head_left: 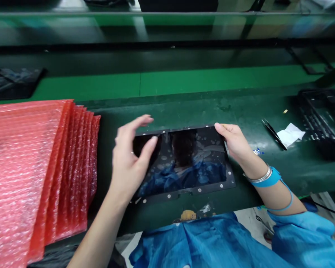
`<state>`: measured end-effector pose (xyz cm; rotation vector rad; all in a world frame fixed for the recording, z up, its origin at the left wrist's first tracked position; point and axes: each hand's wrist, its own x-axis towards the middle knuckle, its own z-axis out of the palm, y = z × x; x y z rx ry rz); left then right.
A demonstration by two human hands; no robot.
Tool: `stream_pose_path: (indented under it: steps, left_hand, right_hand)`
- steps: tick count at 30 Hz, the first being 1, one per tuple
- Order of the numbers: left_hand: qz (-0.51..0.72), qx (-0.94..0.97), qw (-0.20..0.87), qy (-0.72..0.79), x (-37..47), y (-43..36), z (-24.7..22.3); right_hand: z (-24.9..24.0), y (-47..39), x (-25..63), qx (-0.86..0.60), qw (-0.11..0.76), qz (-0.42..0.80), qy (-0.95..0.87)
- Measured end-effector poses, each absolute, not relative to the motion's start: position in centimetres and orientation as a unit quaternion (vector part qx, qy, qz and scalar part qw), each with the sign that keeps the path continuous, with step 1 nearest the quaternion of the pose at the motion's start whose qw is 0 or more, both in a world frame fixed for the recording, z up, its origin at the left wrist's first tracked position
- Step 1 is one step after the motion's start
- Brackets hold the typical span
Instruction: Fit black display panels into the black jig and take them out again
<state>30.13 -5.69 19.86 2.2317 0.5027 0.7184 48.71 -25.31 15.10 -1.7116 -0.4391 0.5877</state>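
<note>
A glossy black display panel [195, 163] with round silvery dots along its dark border lies in front of me on the green bench. My right hand [234, 139] grips the panel's far right corner, thumb on top and the other fingers hidden beneath. Over the panel's left end is my left hand [131, 156], thumb and fingers apart with nothing between them; whether it touches the panel I cannot tell. Smudge-like spots and reflections show on the glossy surface. A blue strap and silvery bangles circle my right wrist.
Red bubble-wrap bags [25, 167] are stacked at the left. On the right lie black tweezers [274, 134], a white scrap [291, 134] and a black tray [324, 119]. A dark panel [13, 83] sits far left, and a raised ledge [184, 80] runs along the back.
</note>
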Motion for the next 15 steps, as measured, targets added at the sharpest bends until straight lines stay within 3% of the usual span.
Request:
stream_pose_path:
  steps: [3,7,15]
  left_hand:
    - [0.326,0.774,0.455,0.297,29.3,-3.9,18.9]
    - [0.230,0.607,0.652,0.393,29.5,-2.8,18.0]
    - [0.401,0.392,0.668,0.489,30.5,-3.4,18.8]
  right_hand:
    - [14.8,-25.0,48.2,-0.732,0.615,0.236,-0.174]
    - [15.3,-24.9,47.4,-0.724,0.633,0.224,-0.158]
    - [17.4,-25.2,46.9,-0.654,0.652,0.331,-0.194]
